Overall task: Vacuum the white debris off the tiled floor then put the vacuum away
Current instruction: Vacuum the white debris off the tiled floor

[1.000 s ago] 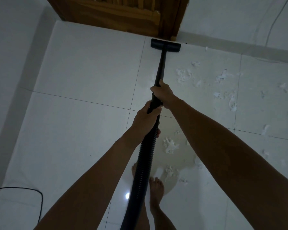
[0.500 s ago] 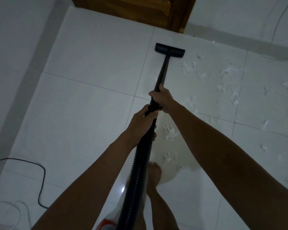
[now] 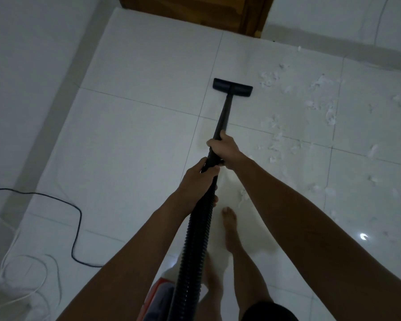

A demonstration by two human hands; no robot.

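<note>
Head view: my left hand [image 3: 200, 179] and right hand [image 3: 225, 149] both grip the vacuum wand [image 3: 225, 112]. The floor head [image 3: 232, 87] sits left of much white debris [image 3: 329, 112], so most vacuuming remains, I judge.

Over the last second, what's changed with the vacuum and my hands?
The vacuum head has been pulled back from the wooden door toward you, staying on the floor. The camera has tilted down too, bringing a black cable and white cord into view. Unchanged: right hand grips the tube, left hand grips the hose; the white debris on the right remains.
</note>
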